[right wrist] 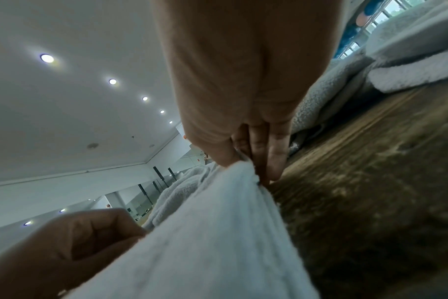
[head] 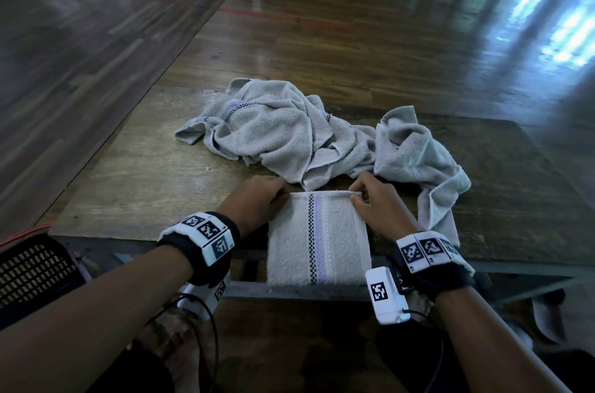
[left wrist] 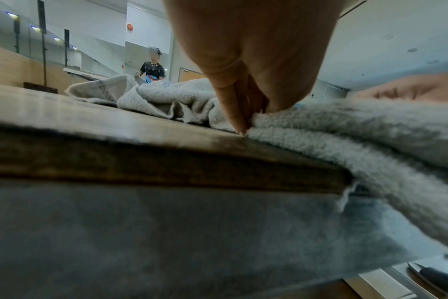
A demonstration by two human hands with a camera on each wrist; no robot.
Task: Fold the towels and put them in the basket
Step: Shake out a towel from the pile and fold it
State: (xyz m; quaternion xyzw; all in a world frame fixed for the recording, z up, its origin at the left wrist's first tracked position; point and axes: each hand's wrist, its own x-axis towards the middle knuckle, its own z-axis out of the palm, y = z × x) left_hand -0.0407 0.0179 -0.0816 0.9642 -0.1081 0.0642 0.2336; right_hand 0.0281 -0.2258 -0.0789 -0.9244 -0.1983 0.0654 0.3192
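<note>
A pale grey folded towel (head: 318,238) with a checkered and lilac stripe lies at the table's near edge, its lower part hanging over the edge. My left hand (head: 260,199) pinches its far left corner, thumb and fingers on the towel (left wrist: 345,125). At the far right corner my right hand (head: 373,202) pinches the folded towel's (right wrist: 218,232) top layer. Behind them lies a heap of crumpled grey towels (head: 289,128). At the lower left a black mesh basket (head: 32,267) stands beside the table.
The wooden table (head: 135,173) is low, with a metal frame under its near edge. Another crumpled towel (head: 418,154) drapes over the right side. Polished wooden floor lies beyond. A person (left wrist: 152,68) stands far off in the left wrist view. Cables hang near my left wrist.
</note>
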